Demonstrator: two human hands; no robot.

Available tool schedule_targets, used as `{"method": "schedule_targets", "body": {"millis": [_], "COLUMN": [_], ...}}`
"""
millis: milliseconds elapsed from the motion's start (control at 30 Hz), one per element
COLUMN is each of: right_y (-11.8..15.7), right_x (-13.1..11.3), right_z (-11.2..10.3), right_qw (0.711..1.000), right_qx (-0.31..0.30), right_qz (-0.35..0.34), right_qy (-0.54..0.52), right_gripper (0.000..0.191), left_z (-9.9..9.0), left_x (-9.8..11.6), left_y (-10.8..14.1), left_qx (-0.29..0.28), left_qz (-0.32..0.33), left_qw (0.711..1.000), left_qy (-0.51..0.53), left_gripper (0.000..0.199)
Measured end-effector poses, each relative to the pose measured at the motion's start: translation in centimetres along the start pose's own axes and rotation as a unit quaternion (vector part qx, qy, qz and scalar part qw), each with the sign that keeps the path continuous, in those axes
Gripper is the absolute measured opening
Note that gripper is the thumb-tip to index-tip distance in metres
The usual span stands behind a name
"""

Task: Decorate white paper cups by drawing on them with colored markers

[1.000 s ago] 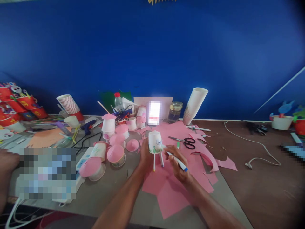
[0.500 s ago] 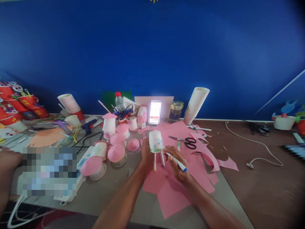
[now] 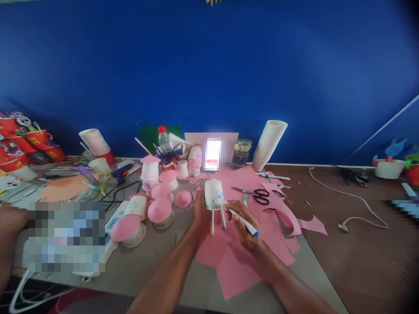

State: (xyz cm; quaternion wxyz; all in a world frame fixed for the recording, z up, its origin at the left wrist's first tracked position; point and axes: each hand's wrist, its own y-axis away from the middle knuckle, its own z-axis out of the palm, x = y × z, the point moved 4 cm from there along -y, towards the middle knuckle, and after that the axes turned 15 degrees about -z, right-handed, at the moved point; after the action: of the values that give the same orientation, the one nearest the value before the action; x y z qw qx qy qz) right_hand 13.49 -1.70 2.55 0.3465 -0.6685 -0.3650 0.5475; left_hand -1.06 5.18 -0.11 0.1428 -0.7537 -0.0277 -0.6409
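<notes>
My left hand [image 3: 200,210] grips a white paper cup [image 3: 213,196] from its left side, with the fingers mostly behind it. The cup is upside down, with green grass marks along its lower rim and a blue drawing on its right side. My right hand [image 3: 242,222] is closed around a white marker with a blue end [image 3: 250,229]. The marker's tip is at the right edge of the cup; whether it touches cannot be made out. Below the cup, a yellow-ended marker [image 3: 212,223] and another marker [image 3: 223,219] lie on pink paper [image 3: 237,272].
Black-handled scissors [image 3: 261,196] lie right of the cup. Pink-roofed paper cups [image 3: 160,212] stand to the left, near a white power strip [image 3: 113,235]. A tall cup stack [image 3: 269,144] and a lidded jar [image 3: 241,153] stand at the back. Another person's hand [image 3: 13,218] is at far left.
The blue drawing on the cup shows slightly more and sits a little differently, as the cup has turned slightly. My right hand and marker have shifted a tiny bit.
</notes>
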Motion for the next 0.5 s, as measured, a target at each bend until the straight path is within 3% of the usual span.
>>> {"method": "schedule_targets", "body": {"millis": [500], "right_y": [-0.08], "right_x": [0.22], "right_z": [-0.35], "right_qw": [0.999], "right_qx": [0.024], "right_qz": [0.022], "right_qy": [0.010], "right_gripper": [0.030], "left_z": [-0.34], "left_x": [0.82], "left_y": [0.45], "left_qx": [0.002], "left_qz": [-0.023], "left_qw": [1.000], "left_qy": [0.022], "left_gripper": [0.015]}}
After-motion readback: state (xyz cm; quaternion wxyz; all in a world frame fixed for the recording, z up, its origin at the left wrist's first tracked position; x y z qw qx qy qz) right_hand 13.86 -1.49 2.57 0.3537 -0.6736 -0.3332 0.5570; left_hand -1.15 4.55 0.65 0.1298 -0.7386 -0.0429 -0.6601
